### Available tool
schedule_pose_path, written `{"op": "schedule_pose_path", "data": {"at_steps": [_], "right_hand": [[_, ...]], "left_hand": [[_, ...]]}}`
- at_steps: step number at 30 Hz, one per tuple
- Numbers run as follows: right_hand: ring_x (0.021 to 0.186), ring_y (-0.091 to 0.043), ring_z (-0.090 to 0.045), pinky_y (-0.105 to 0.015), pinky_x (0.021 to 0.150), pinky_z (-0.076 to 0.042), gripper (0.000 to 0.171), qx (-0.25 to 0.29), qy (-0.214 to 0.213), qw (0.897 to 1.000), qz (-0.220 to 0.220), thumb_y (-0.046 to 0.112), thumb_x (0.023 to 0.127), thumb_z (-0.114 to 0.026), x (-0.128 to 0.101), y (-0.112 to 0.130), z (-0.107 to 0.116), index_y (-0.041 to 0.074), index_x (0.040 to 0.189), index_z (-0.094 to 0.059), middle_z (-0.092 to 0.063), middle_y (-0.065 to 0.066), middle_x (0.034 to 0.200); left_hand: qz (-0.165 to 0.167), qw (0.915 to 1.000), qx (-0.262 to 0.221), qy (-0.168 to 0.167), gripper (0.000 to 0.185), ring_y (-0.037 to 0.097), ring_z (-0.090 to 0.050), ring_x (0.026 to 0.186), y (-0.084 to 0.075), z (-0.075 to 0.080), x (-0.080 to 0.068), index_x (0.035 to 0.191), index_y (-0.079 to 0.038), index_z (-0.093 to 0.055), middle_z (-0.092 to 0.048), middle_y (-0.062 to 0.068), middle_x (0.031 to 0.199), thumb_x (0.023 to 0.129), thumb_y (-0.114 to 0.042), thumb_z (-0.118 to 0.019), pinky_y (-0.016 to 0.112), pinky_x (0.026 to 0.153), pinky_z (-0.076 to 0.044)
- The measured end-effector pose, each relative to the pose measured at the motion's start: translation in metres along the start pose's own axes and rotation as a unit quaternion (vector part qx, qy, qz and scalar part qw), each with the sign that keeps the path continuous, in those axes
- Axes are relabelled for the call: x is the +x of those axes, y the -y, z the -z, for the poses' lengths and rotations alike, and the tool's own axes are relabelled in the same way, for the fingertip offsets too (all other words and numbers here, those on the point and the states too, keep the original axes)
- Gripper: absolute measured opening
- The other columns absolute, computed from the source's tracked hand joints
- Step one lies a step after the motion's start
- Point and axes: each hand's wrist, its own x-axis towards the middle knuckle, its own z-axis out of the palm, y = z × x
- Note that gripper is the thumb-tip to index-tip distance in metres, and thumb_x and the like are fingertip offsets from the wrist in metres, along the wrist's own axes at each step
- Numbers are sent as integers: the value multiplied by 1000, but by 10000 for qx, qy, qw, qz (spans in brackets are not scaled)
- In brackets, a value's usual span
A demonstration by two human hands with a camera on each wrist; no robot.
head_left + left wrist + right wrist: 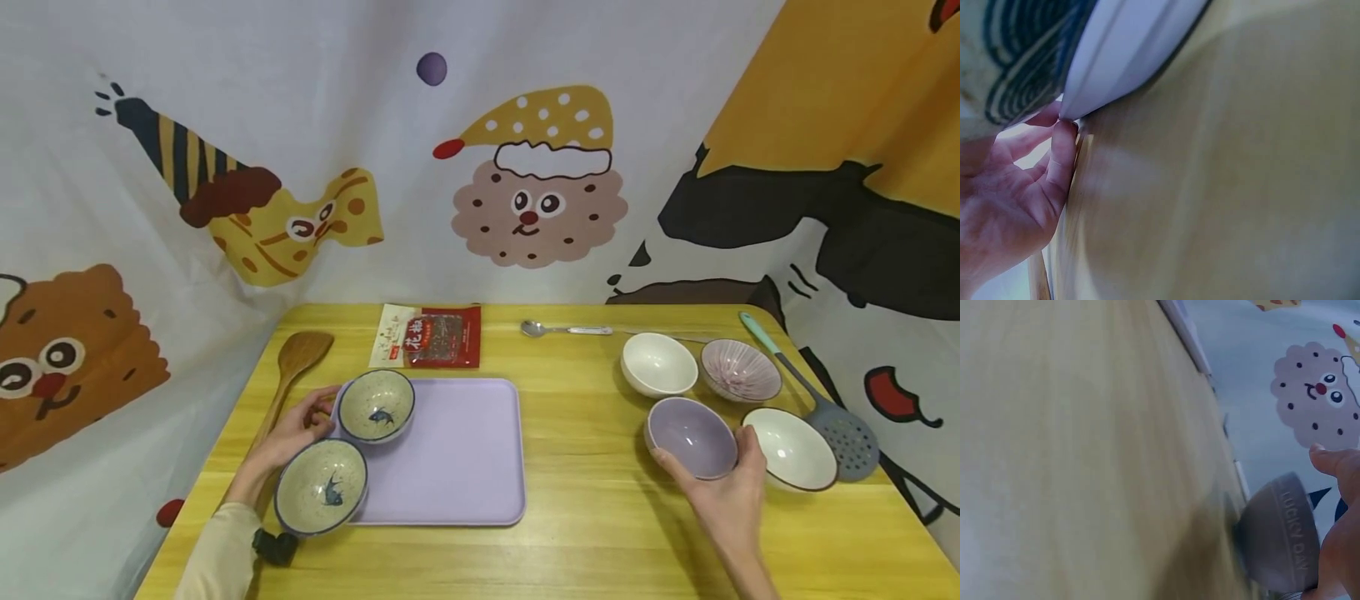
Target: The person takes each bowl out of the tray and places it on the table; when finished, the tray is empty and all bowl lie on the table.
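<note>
Head: left hand [295,429] pinching rectangular lilac plastic tray [453,458]; right hand [726,500] holding purple ceramic bowl [690,435] tray-right; crowding risking knocks.

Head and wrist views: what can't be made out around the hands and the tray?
- Head view: near left corner of the tray, hidden by the nearer fish bowl.
- Head view: fine print on the red-and-cream packet, too small.
- Left wrist view: much of the wave-patterned bowl, cut off by the top and left edges.
- Right wrist view: much of the right hand, cut off by the right edge.
</note>
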Motion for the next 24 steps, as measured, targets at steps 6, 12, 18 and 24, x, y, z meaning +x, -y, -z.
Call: {"op": "schedule_pose_path", "data": {"at_steps": [6,12,18,24], "right_hand": [[143,-49,-37,-59,118,-28,121,-236,113,9997,25,18,62,-95,1,15,5,3,159,-25,-34,-29,158],[140,-46,-40,-63,112,-31,116,-48,429,9987,274,20,66,-95,6,41,-5,9,159,-27,-37,-21,159],[146,-45,-33,-60,117,-28,110,194,1134,9904,772,19,71,-92,11,68,-31,3,158,-26,-32,-24,160],[146,-44,-33,-56,118,-30,112,442,1714,9775,1145,22,72,-93,10,89,-67,0,158,-24,-31,-24,161]], "left_hand": [[31,10000,-16,-5,57,16,-50,88,1,1,0,151,1,-39,-53,20,113,96,3,-56,23,72,-44],[29,10000,61,-34,57,16,-51,87,1,2,0,150,1,-40,-53,21,112,95,4,-56,23,72,-45],[25,10000,43,-45,56,16,-51,87,-2,2,-2,149,2,-41,-53,22,111,95,4,-56,23,72,-45],[5,10000,30,-57,57,17,-52,88,-1,1,-1,149,2,-42,-54,22,111,94,5,-56,23,72,-45]]}}
